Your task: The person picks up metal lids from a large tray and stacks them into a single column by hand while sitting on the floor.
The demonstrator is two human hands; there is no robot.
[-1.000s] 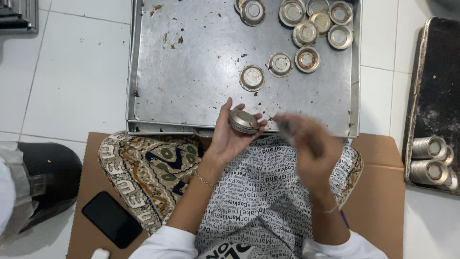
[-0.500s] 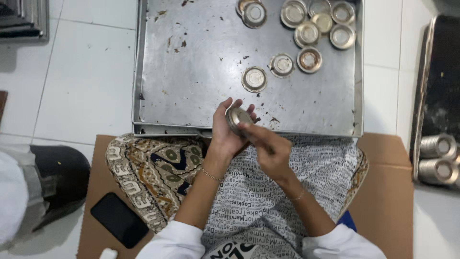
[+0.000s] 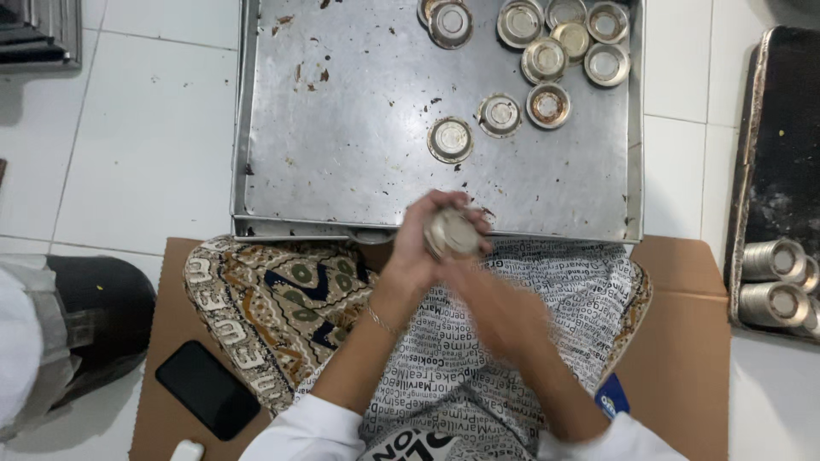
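The left hand [image 3: 418, 248] is curled around a small round metal mould [image 3: 451, 230], fingers wrapped over its far rim so the mould's flat round face looks up toward the camera. The right hand [image 3: 478, 290] lies just near of it, blurred with motion; its fingers press against the mould's near side, but how far they are closed cannot be told through the blur.

A second ago the right hand was off to the right, apart from the mould; half a second ago it had come in to meet the left hand, and now the two are together on the mould. The work on this one piece, then, looks to be mid-course rather than finished, with the mould kept above the near edge of the tray [image 3: 342, 171] and over the lap.

Being round and shallow, the mould has no long axis across its face; its short axis points roughly upward, tilted slightly toward the person.

Farther out, more moulds [image 3: 450, 139] sit open side up on the tray's far right. A phone [image 3: 207, 390] lies on cardboard [image 3: 683, 358] at near left.
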